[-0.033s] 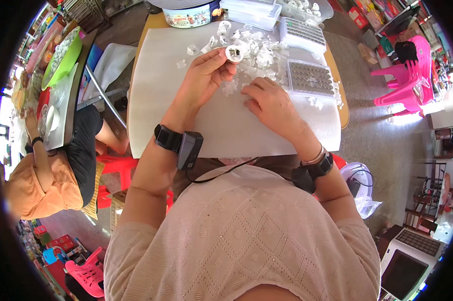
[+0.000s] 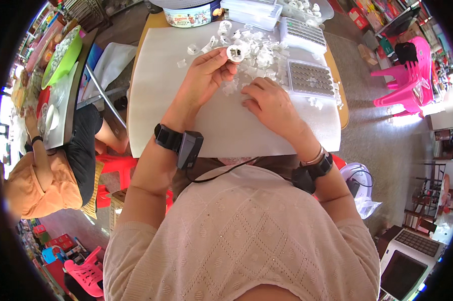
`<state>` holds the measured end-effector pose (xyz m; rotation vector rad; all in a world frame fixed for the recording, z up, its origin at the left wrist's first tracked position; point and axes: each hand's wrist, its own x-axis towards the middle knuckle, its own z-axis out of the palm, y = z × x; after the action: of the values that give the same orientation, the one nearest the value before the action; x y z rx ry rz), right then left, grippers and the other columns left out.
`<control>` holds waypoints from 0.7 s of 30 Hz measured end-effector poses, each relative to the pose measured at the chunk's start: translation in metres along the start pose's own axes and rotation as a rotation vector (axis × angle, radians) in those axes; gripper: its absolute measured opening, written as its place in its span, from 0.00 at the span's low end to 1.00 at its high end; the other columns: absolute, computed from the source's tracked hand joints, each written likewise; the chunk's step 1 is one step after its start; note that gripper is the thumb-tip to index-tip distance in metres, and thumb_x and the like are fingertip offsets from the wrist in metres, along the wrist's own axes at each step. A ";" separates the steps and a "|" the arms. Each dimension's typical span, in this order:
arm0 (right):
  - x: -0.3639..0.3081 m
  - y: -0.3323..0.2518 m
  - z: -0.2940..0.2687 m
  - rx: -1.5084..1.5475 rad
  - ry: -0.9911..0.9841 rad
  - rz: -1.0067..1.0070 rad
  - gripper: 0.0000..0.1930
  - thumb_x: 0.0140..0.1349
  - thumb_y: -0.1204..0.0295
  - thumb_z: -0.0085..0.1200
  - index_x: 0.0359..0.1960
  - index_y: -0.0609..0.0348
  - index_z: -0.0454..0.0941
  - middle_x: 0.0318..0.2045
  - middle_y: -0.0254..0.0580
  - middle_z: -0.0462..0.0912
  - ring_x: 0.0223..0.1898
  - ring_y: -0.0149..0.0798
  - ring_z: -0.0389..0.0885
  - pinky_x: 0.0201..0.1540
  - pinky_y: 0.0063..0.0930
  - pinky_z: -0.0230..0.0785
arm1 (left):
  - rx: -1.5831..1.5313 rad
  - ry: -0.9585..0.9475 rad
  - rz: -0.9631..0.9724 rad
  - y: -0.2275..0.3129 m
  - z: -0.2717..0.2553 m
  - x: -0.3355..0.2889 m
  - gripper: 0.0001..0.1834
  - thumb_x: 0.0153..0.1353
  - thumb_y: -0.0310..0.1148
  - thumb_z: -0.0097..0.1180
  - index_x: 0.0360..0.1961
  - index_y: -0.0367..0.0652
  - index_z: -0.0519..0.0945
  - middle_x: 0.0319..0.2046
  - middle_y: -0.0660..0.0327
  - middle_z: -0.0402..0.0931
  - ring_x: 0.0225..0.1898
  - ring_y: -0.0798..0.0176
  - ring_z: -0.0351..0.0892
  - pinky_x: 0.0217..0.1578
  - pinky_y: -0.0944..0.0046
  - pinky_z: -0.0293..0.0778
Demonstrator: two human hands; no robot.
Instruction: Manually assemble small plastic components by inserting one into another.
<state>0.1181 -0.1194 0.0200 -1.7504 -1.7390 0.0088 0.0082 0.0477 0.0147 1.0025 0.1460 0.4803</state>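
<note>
My left hand [image 2: 210,70] is closed, with thumb and fingers pinching a round white plastic part [image 2: 235,53]. The part's open face shows small dark metal pieces inside. To its right, my right hand [image 2: 270,104] hovers low over or rests on the white table sheet [image 2: 171,120]; I cannot tell which. Its fingers are loosely bent, thumb apart from forefinger, and nothing shows between them. Just beyond both hands lies a loose pile of small white plastic parts [image 2: 259,50]. A clear tray [image 2: 311,78] with rows of small grey pieces sits right of my right hand.
Another tray of rows [image 2: 303,34], stacked clear boxes [image 2: 250,14] and a round printed tub [image 2: 188,17] line the table's far side. At left, a person in orange [image 2: 46,180] works at another table with a green basin [image 2: 63,56]. Pink chairs [image 2: 414,80] stand far right.
</note>
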 end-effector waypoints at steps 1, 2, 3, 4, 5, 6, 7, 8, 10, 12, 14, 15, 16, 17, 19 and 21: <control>0.000 -0.001 0.001 -0.023 -0.006 0.029 0.10 0.48 0.78 0.55 0.34 0.58 0.76 0.31 0.42 0.75 0.38 0.47 0.75 0.42 0.38 0.68 | -0.002 0.003 0.004 0.000 0.000 0.000 0.13 0.67 0.34 0.46 0.39 0.34 0.77 0.29 0.61 0.76 0.30 0.71 0.74 0.31 0.73 0.72; 0.000 -0.001 0.002 -0.047 -0.012 0.058 0.10 0.49 0.78 0.54 0.35 0.59 0.77 0.33 0.42 0.76 0.38 0.47 0.75 0.42 0.38 0.69 | -0.010 -0.002 -0.003 -0.001 0.000 0.000 0.13 0.67 0.34 0.46 0.40 0.34 0.77 0.29 0.61 0.77 0.30 0.71 0.75 0.31 0.73 0.72; 0.000 -0.002 0.003 -0.048 -0.013 0.054 0.10 0.49 0.78 0.54 0.35 0.59 0.77 0.33 0.42 0.76 0.38 0.47 0.75 0.42 0.38 0.69 | -0.016 -0.009 -0.011 -0.001 0.000 0.001 0.13 0.67 0.34 0.47 0.40 0.34 0.77 0.29 0.61 0.77 0.30 0.71 0.75 0.31 0.73 0.72; 0.000 -0.002 0.003 -0.085 -0.010 0.030 0.10 0.47 0.79 0.55 0.34 0.58 0.76 0.31 0.42 0.75 0.38 0.47 0.75 0.42 0.38 0.69 | -0.016 -0.009 -0.008 -0.002 -0.001 0.001 0.13 0.67 0.34 0.47 0.40 0.34 0.77 0.29 0.61 0.77 0.30 0.71 0.75 0.31 0.73 0.72; -0.001 -0.002 0.003 -0.123 -0.007 0.007 0.10 0.46 0.79 0.55 0.33 0.57 0.75 0.30 0.42 0.74 0.38 0.46 0.74 0.42 0.38 0.68 | -0.023 -0.006 -0.011 -0.003 -0.002 0.002 0.13 0.67 0.34 0.47 0.40 0.34 0.77 0.30 0.61 0.77 0.30 0.70 0.75 0.31 0.72 0.72; -0.002 -0.003 0.001 -0.121 -0.008 0.005 0.10 0.46 0.79 0.55 0.33 0.57 0.75 0.30 0.42 0.74 0.38 0.46 0.74 0.42 0.38 0.68 | -0.030 -0.001 -0.015 -0.003 -0.003 0.001 0.13 0.67 0.34 0.47 0.40 0.34 0.77 0.30 0.61 0.77 0.30 0.70 0.75 0.31 0.72 0.72; -0.002 -0.004 -0.002 -0.126 -0.016 -0.055 0.10 0.46 0.79 0.55 0.33 0.57 0.75 0.30 0.42 0.74 0.38 0.46 0.74 0.42 0.38 0.68 | -0.030 0.001 -0.015 -0.004 -0.004 0.000 0.13 0.67 0.34 0.47 0.40 0.34 0.77 0.30 0.61 0.77 0.30 0.70 0.75 0.31 0.72 0.72; -0.003 -0.005 -0.005 -0.130 -0.023 -0.115 0.10 0.46 0.79 0.55 0.33 0.57 0.75 0.30 0.42 0.74 0.37 0.45 0.74 0.42 0.38 0.68 | -0.037 0.006 -0.015 -0.004 -0.005 -0.001 0.12 0.67 0.34 0.48 0.41 0.35 0.77 0.30 0.61 0.77 0.30 0.70 0.76 0.31 0.72 0.72; -0.005 0.000 -0.012 -0.073 0.032 -0.148 0.10 0.46 0.79 0.55 0.32 0.58 0.74 0.29 0.41 0.74 0.36 0.45 0.74 0.40 0.38 0.69 | -0.046 0.008 -0.017 -0.003 -0.002 -0.002 0.12 0.66 0.34 0.48 0.41 0.35 0.77 0.30 0.61 0.77 0.30 0.70 0.76 0.31 0.72 0.72; -0.009 0.003 -0.016 -0.014 0.086 -0.181 0.09 0.46 0.79 0.55 0.32 0.58 0.74 0.28 0.41 0.74 0.35 0.45 0.75 0.39 0.38 0.69 | -0.036 -0.009 -0.021 -0.001 -0.001 -0.001 0.13 0.66 0.34 0.48 0.41 0.34 0.77 0.31 0.61 0.77 0.30 0.70 0.76 0.31 0.72 0.72; -0.016 0.003 -0.017 -0.022 0.098 0.028 0.06 0.49 0.77 0.55 0.29 0.58 0.73 0.27 0.42 0.74 0.32 0.46 0.75 0.35 0.38 0.70 | -0.036 -0.018 -0.027 -0.002 -0.002 0.000 0.13 0.66 0.34 0.48 0.41 0.35 0.77 0.31 0.61 0.77 0.30 0.70 0.76 0.31 0.72 0.72; -0.017 0.000 -0.017 -0.022 0.101 0.030 0.06 0.49 0.77 0.55 0.29 0.58 0.73 0.27 0.42 0.74 0.32 0.46 0.75 0.35 0.38 0.70 | -0.033 -0.031 -0.034 -0.003 -0.002 0.001 0.13 0.66 0.34 0.48 0.42 0.35 0.76 0.31 0.61 0.77 0.30 0.70 0.76 0.31 0.72 0.73; -0.015 -0.007 -0.015 -0.048 0.052 0.085 0.05 0.50 0.75 0.55 0.28 0.59 0.73 0.26 0.43 0.74 0.31 0.46 0.76 0.33 0.38 0.71 | -0.032 -0.035 -0.037 -0.004 -0.003 0.001 0.13 0.66 0.34 0.48 0.42 0.35 0.76 0.31 0.61 0.77 0.30 0.70 0.76 0.31 0.72 0.73; -0.014 -0.012 -0.012 -0.074 0.003 0.139 0.04 0.51 0.74 0.55 0.26 0.59 0.72 0.25 0.43 0.75 0.30 0.47 0.76 0.32 0.38 0.71 | -0.024 -0.033 -0.031 -0.005 -0.003 0.001 0.12 0.66 0.34 0.48 0.42 0.35 0.76 0.32 0.61 0.77 0.31 0.71 0.76 0.31 0.72 0.72; -0.013 -0.011 -0.001 -0.148 0.033 0.108 0.05 0.51 0.72 0.56 0.26 0.58 0.73 0.25 0.42 0.75 0.29 0.45 0.77 0.30 0.37 0.70 | -0.017 -0.060 -0.032 -0.005 -0.002 0.005 0.12 0.66 0.34 0.48 0.43 0.35 0.76 0.33 0.61 0.77 0.31 0.71 0.75 0.32 0.72 0.72; -0.012 -0.008 0.006 -0.232 0.064 0.084 0.06 0.51 0.71 0.57 0.26 0.57 0.73 0.24 0.40 0.75 0.27 0.43 0.77 0.29 0.36 0.70 | 0.012 0.056 -0.035 -0.005 0.000 0.001 0.13 0.66 0.33 0.47 0.44 0.35 0.75 0.34 0.61 0.77 0.31 0.71 0.75 0.32 0.72 0.72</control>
<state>0.1069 -0.1285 0.0131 -1.9664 -1.6737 -0.2178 0.0103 0.0463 0.0108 0.9970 0.2167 0.4759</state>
